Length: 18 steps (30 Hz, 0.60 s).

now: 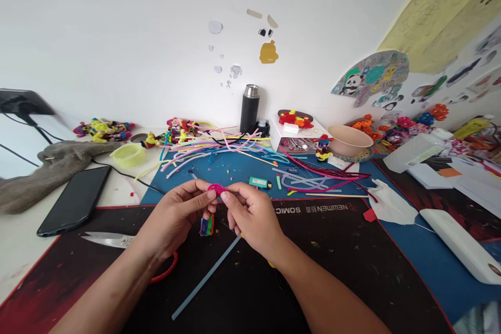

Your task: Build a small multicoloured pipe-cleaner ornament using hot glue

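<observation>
Probably the step in hand is a small shaping job, and it calls for light, matched pressure from both sides, so that the magenta piece (216, 188) is not squashed flat or pulled out of round. It is held up in front of the far edge of the black mat (336, 266), about midway along; thumbs kept near its rim would leave its middle in sight. Small turns between the fingertips should serve better than a hard tug.

The left hand (180, 211) is closed to a pinch, thumb and forefinger on the piece's left side. The right hand (253, 214) pinches the right side the same way, its other fingers curled under. On the black mat, a blue-grey stick (207, 276) reaches up toward that hand; whether those fingers touch it, I cannot tell. The scissors (109, 240) lie on the mat's left part, partly beneath the left forearm, and a rainbow-striped piece (207, 226) shows near the mat's far edge.
</observation>
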Available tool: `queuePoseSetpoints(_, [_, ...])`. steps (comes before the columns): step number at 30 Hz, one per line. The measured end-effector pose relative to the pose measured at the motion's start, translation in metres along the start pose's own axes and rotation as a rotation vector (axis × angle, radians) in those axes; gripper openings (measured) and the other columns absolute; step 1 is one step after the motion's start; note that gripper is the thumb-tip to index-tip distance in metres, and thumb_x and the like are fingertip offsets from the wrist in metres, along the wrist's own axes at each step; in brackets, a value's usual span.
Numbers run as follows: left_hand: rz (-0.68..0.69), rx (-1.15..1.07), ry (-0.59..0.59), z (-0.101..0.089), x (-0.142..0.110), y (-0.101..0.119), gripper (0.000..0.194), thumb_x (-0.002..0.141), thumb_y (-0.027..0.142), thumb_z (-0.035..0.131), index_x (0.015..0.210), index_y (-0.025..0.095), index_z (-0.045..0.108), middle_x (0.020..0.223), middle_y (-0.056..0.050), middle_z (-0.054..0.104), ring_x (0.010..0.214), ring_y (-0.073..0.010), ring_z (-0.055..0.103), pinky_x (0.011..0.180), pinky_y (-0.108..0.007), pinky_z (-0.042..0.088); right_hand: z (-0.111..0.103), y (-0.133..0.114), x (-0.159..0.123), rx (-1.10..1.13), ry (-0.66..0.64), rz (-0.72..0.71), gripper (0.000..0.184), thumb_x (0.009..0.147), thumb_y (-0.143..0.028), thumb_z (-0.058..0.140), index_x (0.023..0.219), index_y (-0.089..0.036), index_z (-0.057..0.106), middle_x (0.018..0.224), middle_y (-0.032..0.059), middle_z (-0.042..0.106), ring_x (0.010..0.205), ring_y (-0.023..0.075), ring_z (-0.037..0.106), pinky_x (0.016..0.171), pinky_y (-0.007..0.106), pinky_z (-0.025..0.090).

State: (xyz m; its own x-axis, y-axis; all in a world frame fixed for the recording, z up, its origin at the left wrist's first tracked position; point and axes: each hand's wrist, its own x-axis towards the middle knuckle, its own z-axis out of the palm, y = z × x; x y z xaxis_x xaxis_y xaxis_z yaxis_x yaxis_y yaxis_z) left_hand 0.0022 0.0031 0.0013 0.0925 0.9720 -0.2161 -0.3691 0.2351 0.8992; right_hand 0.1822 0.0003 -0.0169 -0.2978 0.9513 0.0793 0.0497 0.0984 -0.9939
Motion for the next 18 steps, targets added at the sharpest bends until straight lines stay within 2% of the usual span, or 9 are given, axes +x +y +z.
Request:
queuePoseSetpoints(4, [0.008,-0.007,-0.02,0.0004,-0.0001,-0.0021,0.045,0.056,0.042,0.111,0.079,0.016,0.083,0.069,-0.002,0.074,0.063,-0.0127,0.066,0.054,-0.018,0.051,0.0004,0.0016,0.0001,-0.006,0.012,0.002,0.037,0.105,-0.052,0.061,0.115,-0.019,0.073,0.056,-0.0075,0.057,0.043,0.0103,0.051,0.045,0.021,0.04])
queuePoseSetpoints(10, [0.003,0.021,-0.085,0.0007,0.0005,-0.0082,0.045,0.063,0.043,0.108,0.087,0.017,0.08,0.073,-0.004,0.076,0.068,-0.0164,0.068,0.058,-0.022,0.053,0.0007,0.0024,0.0006,-0.023,0.045,-0.031,0.031,0.105,-0.047,0.061,0.106,-0.019,0.074,0.055,-0.0071,0.055,0.044,0.0106,0.051,0.046,0.022,0.04])
queuePoseSetpoints(14, [0.029,0.089,-0.127,-0.0009,0.0001,-0.0067,0.045,0.068,0.048,0.105,0.089,0.018,0.08,0.076,-0.004,0.076,0.07,-0.0171,0.068,0.06,-0.023,0.053,0.0006,0.0027,0.0014,-0.042,0.063,-0.051,0.027,0.104,-0.044,0.062,0.101,-0.02,0.073,0.054,-0.007,0.054,0.044,0.0111,0.051,0.046,0.022,0.041])
queuePoseSetpoints(18, [0.049,0.138,-0.115,-0.008,0.0025,-0.0042,0.047,0.073,0.057,0.1,0.093,0.019,0.081,0.081,-0.004,0.075,0.073,-0.0173,0.067,0.063,-0.025,0.054,0.001,0.0034,0.0015,-0.034,0.069,-0.054,0.025,0.104,-0.044,0.062,0.097,-0.021,0.07,0.053,-0.0071,0.054,0.044,0.0111,0.051,0.046,0.022,0.041])
